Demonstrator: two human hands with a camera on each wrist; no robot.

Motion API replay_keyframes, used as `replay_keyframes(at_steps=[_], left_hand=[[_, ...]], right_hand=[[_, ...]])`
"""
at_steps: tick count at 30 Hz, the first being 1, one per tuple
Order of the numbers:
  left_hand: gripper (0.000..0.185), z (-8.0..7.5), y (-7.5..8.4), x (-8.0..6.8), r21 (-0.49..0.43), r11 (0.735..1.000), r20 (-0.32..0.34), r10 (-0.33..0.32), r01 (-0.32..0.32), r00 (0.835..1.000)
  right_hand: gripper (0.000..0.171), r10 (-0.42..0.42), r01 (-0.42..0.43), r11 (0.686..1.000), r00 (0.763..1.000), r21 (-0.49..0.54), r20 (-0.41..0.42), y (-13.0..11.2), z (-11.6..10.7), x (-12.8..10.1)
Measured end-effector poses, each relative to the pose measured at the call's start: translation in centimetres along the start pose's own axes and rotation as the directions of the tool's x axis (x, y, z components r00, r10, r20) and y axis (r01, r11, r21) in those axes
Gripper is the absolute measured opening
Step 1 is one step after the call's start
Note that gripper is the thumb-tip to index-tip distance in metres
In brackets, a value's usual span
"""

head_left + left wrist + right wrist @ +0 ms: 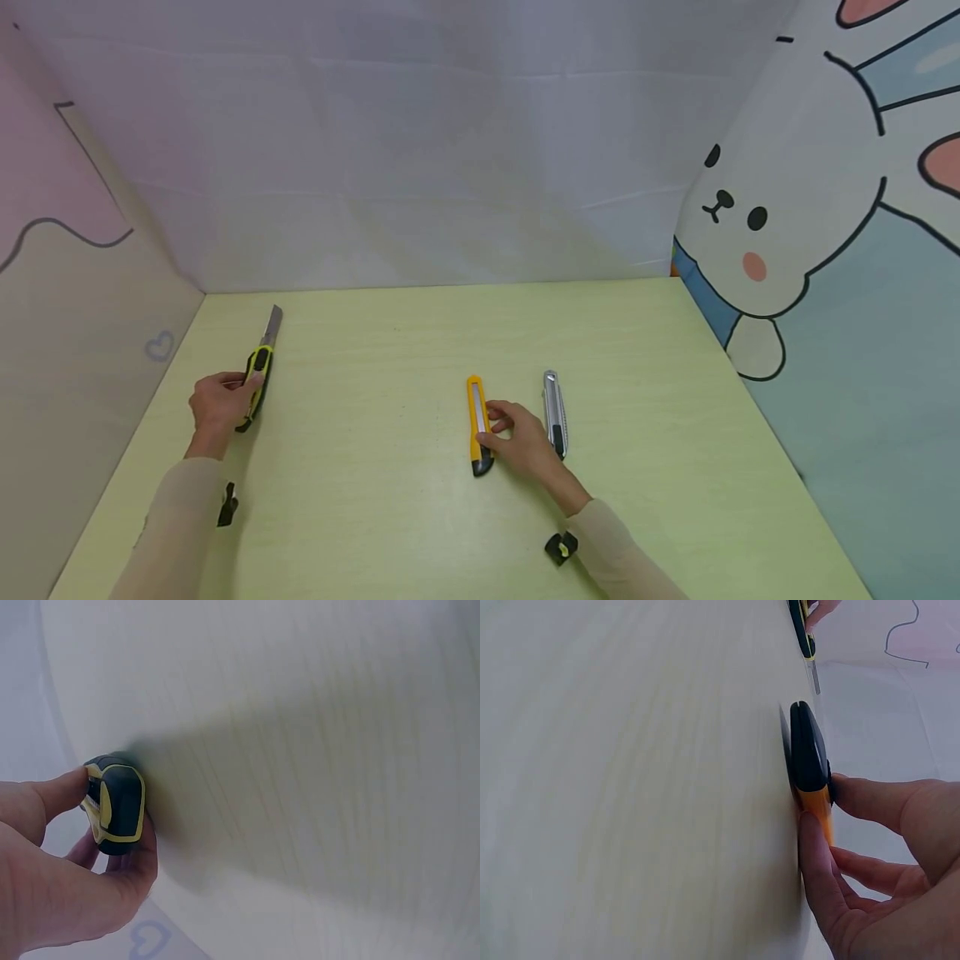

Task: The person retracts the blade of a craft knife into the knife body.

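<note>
A yellow-green and black utility knife (259, 371) lies at the left of the pale green table (375, 467), its steel blade (273, 325) pushed out and pointing away. My left hand (242, 393) grips its handle; the left wrist view shows the handle's butt (118, 802) between thumb (52, 796) and fingers. An orange utility knife (476, 417) with a black tail lies at the centre. My right hand (497, 423) pinches its sides, thumb and fingers either side of the orange body (819, 810). A silver utility knife (555, 410) lies untouched just right of that hand.
Paper walls close the table in: a plain white one at the back, a pastel one on the left (67, 333), a cartoon rabbit (757, 225) on the right. Bare tabletop lies between the two hands and toward the front edge.
</note>
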State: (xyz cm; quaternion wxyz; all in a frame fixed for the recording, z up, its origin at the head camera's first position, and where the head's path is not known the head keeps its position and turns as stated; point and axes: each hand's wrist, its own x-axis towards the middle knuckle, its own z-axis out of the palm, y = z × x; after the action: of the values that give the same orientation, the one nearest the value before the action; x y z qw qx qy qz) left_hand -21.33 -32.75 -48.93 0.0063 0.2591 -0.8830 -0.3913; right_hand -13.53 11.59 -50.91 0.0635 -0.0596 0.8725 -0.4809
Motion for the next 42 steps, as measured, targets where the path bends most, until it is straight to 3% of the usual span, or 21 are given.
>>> replay_keyframes(at_steps=[8, 23, 34, 42], left_hand=[[0.051, -0.3, -0.3, 0.6, -0.018, 1.000, 0.032, -0.021, 0.021, 0.999], [0.057, -0.8, 0.1, 0.0, -0.091, 0.993, 0.107, -0.071, 0.081, 0.992], [0.060, -0.7, 0.5, -0.5, -0.212, 0.956, 0.114, -0.182, 0.203, 0.977], [0.059, -0.6, 1.2, -1.4, -0.308, 0.932, 0.092, -0.172, 0.192, 0.981]], right_hand=[[0.049, -0.011, 0.011, 1.000, 1.000, -0.015, -0.003, 0.0, -0.1, -0.1], [0.047, 0.001, -0.001, 1.000, 1.000, 0.014, 0.003, -0.3, -0.3, -0.3], [0.044, -0.017, 0.020, 0.998, 0.999, 0.059, -0.038, -0.6, -0.6, -0.2], [0.037, -0.015, 0.028, 0.992, 0.994, 0.126, -0.104, -1.3, -1.1, -0.1]])
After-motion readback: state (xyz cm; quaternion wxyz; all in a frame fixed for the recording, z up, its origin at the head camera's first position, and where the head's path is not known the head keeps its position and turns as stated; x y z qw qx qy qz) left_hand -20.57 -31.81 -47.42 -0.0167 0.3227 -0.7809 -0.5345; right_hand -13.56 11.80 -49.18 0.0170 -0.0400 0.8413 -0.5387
